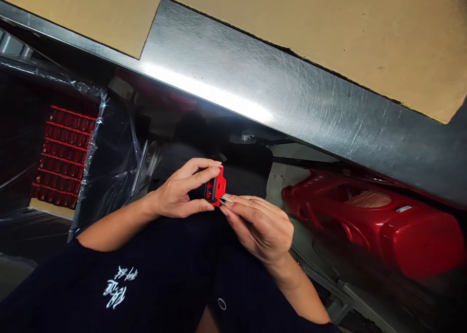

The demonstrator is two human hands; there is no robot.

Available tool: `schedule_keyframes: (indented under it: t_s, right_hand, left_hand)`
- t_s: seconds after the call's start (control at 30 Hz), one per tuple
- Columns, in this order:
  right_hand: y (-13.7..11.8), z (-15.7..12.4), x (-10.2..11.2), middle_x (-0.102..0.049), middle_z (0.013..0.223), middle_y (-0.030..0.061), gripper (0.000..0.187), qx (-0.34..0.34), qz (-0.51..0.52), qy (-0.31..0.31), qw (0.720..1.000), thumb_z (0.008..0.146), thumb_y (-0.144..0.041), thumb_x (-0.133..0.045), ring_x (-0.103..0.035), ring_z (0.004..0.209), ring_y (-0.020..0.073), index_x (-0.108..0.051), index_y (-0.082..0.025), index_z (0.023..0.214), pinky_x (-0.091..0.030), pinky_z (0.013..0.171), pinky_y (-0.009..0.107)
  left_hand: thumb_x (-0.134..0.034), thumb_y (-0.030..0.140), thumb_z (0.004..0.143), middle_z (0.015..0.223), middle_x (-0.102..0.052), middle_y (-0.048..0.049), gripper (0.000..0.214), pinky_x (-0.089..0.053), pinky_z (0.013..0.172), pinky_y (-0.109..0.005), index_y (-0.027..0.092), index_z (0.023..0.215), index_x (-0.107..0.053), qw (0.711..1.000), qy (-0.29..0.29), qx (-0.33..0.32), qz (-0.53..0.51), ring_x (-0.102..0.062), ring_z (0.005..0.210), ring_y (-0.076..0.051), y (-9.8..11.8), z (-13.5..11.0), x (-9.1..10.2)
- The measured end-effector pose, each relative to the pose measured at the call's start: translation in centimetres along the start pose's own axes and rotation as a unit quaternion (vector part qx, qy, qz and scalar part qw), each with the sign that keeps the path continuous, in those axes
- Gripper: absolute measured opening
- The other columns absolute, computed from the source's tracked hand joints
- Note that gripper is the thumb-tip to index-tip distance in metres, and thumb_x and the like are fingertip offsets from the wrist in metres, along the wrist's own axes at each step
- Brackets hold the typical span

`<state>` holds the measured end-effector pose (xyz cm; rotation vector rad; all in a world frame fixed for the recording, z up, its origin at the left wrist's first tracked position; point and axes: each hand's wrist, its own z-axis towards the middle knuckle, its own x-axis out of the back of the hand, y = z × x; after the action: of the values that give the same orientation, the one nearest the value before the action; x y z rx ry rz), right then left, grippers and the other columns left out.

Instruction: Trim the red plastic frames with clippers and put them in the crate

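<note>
My left hand (pixel 186 189) grips a small red and black plastic part (pixel 220 187) between thumb and fingers, above my lap. Its red face is turned to the right, and the black body lies partly hidden behind my fingers. From the right, my right hand (pixel 260 221) pinches a thin shiny metal piece (pixel 225 199) whose tip meets the lower edge of the red face. I cannot tell whether the tip is inside the part or only touching it. Most of the metal piece is covered by my right thumb and fingers.
A scratched metal table (pixel 233 65) runs across the top, with cardboard sheets (pixel 328 26) on it. To the left, a plastic-lined container (pixel 97 148) holds rows of red parts (pixel 63 153). A glossy red plastic stool (pixel 383 221) stands to the right.
</note>
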<state>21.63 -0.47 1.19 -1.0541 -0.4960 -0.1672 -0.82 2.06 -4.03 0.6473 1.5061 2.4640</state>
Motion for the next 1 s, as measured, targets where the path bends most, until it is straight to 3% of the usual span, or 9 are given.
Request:
schedule_keyframes:
  t_s: [0.13,0.3,0.53,0.73,0.83,0.93,1.0]
  right_hand:
    - [0.7,-0.2,0.3,-0.082,0.088,0.0041,0.022,-0.029,-0.007,0.073,0.997,0.083,-0.01,-0.08,-0.081,0.076,0.0246,-0.074,-0.023,0.099,-0.069,0.065,0.035]
    - [2.1,0.2,1.0,-0.082,0.093,0.0036,0.028,-0.04,-0.029,0.137,0.989,0.078,-0.012,-0.087,-0.081,0.084,0.0292,-0.074,-0.024,0.1,-0.068,0.067,0.041]
    - [5.9,3.7,3.4,-0.08,0.098,0.0067,0.025,-0.029,-0.107,0.259,0.959,0.078,-0.014,-0.088,-0.078,0.095,0.0328,-0.077,-0.024,0.098,-0.064,0.083,0.048]
    - [11.7,7.2,6.6,-0.08,0.088,0.0079,0.01,-0.008,-0.234,0.226,0.946,0.084,-0.025,-0.083,-0.077,0.1,0.0305,-0.078,-0.02,0.091,-0.058,0.091,0.043]
    - [14.3,8.4,7.4,-0.08,0.088,0.0075,0.015,0.001,-0.294,0.198,0.935,0.084,-0.033,-0.082,-0.077,0.095,0.027,-0.078,-0.019,0.086,-0.055,0.09,0.041]
    - [15.2,8.8,7.5,-0.081,0.095,0.0087,0.022,0.001,-0.32,0.214,0.923,0.08,-0.037,-0.085,-0.075,0.099,0.0281,-0.078,-0.017,0.087,-0.053,0.093,0.044]
    - [14.3,8.5,7.0,-0.079,0.107,0.0122,0.024,0.023,-0.305,0.238,0.922,0.079,-0.034,-0.087,-0.071,0.111,0.0324,-0.078,-0.016,0.093,-0.051,0.1,0.05]
  left_hand:
    - [-0.081,0.033,0.084,0.146,-0.051,-0.0176,0.083,-0.053,0.112,-0.056,0.029,0.156,-0.04,0.993,0.037,0.044,-0.105,-0.057,0.137,-0.034,0.0,-0.5,-0.6]
    - [-0.082,0.025,0.082,0.143,-0.046,-0.0128,0.075,-0.056,0.11,-0.049,0.03,0.146,-0.043,0.96,0.091,0.083,-0.252,-0.054,0.142,-0.034,0.4,-0.8,-1.1]
    - [-0.084,0.019,0.078,0.138,-0.046,-0.0103,0.07,-0.058,0.106,-0.049,0.03,0.134,-0.044,0.968,0.113,0.06,-0.215,-0.056,0.14,-0.034,0.5,-0.6,-1.0]
    - [-0.08,0.018,0.079,0.137,-0.046,-0.0086,0.066,-0.06,0.106,-0.045,0.031,0.132,-0.043,0.974,0.126,0.046,-0.183,-0.057,0.139,-0.031,0.8,-0.6,-1.3]
    - [-0.079,0.019,0.078,0.137,-0.047,-0.0079,0.07,-0.059,0.108,-0.044,0.03,0.137,-0.043,0.974,0.14,0.042,-0.173,-0.059,0.138,-0.03,0.9,-0.6,-1.5]
    - [-0.079,0.018,0.075,0.135,-0.05,-0.009,0.083,-0.059,0.109,-0.043,0.029,0.147,-0.039,0.974,0.142,0.043,-0.169,-0.059,0.137,-0.03,0.9,-0.7,-1.5]
    - [-0.079,0.016,0.074,0.134,-0.05,-0.0099,0.089,-0.058,0.11,-0.043,0.027,0.152,-0.038,0.976,0.143,0.04,-0.157,-0.06,0.137,-0.032,0.9,-0.7,-1.5]
